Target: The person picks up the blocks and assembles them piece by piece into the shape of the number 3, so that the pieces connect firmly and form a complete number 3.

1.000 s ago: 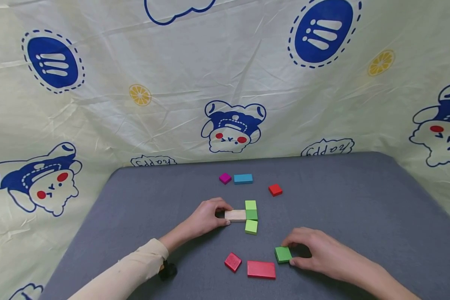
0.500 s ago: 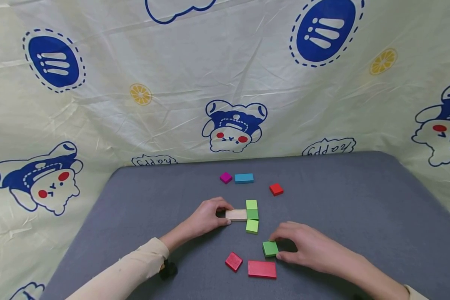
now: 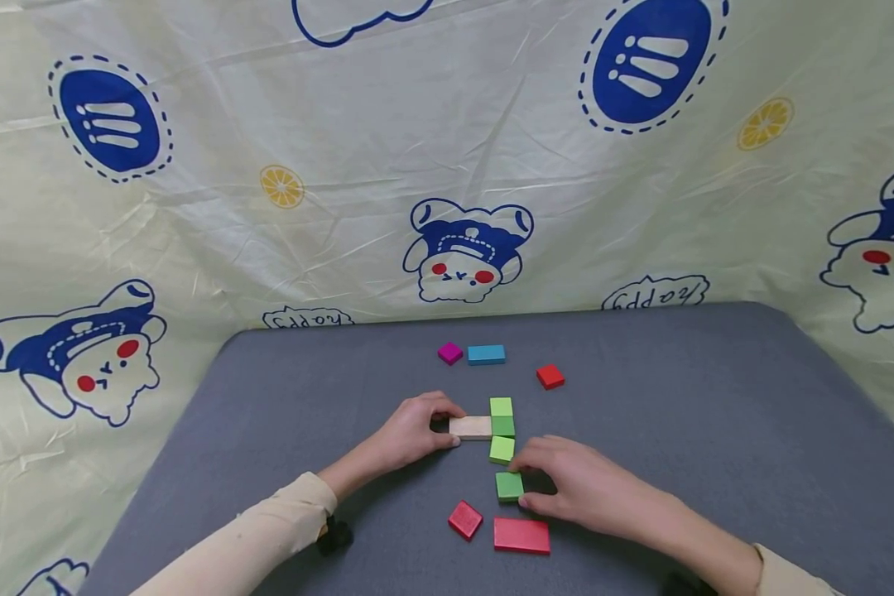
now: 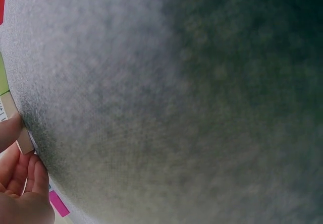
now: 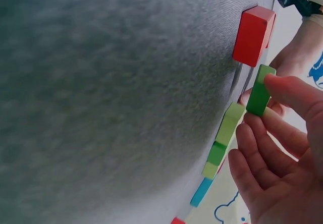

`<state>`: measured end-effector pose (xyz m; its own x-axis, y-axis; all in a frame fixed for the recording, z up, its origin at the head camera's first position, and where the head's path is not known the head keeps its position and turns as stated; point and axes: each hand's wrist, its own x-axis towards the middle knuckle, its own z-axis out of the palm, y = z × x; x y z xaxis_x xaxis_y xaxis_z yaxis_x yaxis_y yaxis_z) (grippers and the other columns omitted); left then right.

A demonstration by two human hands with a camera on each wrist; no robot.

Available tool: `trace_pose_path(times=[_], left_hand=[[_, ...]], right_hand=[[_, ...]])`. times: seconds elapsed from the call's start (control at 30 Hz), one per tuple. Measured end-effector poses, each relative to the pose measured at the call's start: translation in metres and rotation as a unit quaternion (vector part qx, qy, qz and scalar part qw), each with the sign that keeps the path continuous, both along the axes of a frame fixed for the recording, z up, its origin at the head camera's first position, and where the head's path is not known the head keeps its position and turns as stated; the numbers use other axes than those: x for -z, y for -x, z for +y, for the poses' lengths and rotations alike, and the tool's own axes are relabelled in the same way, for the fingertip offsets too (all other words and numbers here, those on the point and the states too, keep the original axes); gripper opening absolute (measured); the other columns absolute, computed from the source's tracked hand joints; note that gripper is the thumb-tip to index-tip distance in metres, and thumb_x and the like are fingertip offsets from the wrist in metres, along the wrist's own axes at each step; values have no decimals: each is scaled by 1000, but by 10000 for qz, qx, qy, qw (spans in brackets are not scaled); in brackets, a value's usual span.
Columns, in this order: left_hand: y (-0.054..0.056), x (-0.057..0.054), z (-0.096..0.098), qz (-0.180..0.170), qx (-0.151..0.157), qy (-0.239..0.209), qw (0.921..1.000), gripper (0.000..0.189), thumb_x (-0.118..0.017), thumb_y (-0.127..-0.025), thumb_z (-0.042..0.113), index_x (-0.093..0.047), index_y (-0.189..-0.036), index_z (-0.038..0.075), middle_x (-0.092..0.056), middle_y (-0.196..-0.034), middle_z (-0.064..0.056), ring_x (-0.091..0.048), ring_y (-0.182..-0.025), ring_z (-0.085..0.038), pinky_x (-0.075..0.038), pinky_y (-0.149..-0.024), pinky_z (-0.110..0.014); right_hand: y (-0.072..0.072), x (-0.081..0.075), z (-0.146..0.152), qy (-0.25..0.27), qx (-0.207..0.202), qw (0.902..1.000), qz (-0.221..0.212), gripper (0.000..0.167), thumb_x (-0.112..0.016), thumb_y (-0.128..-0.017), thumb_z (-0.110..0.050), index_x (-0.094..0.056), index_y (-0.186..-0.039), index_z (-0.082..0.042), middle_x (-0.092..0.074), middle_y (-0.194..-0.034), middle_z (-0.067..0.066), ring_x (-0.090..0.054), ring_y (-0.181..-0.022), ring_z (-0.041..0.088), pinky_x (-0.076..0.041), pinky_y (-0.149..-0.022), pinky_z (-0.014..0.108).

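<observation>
Shifted left since earlier, the green block (image 3: 510,487) is farther from the back edge of the counter (image 3: 678,397) than the lime block (image 3: 502,449) — the right hand (image 3: 581,480) pinches it; the left hand (image 3: 411,434) grips the pale block (image 3: 471,428). Both probably light, stiff — hold opposite sides.

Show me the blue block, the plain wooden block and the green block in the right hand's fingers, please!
Blue rectangular block (image 3: 486,353): head view, middle of its top face.
Plain wooden block (image 3: 472,426): head view, middle of its top face.
Held green block (image 3: 509,485): head view, middle of its top face.
</observation>
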<state>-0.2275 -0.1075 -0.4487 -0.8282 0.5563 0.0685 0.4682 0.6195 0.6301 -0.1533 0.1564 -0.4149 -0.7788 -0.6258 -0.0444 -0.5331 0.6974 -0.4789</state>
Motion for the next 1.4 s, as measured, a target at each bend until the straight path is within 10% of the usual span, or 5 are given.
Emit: trace_pose_path(times=[1.4], left_hand=[[2,3,-1,-28,84,-83,9999,26,-77,-86,12,-72,-111,13,-62,-101,6,-56,-93,-11,-47,-85,-31]], right_hand=[[12,7,-31,-90,-229,9972,704,29,-82,-80,-24,-71,-105,-16,-57,-96,-8,-49,-90,7,-51,-79,30]])
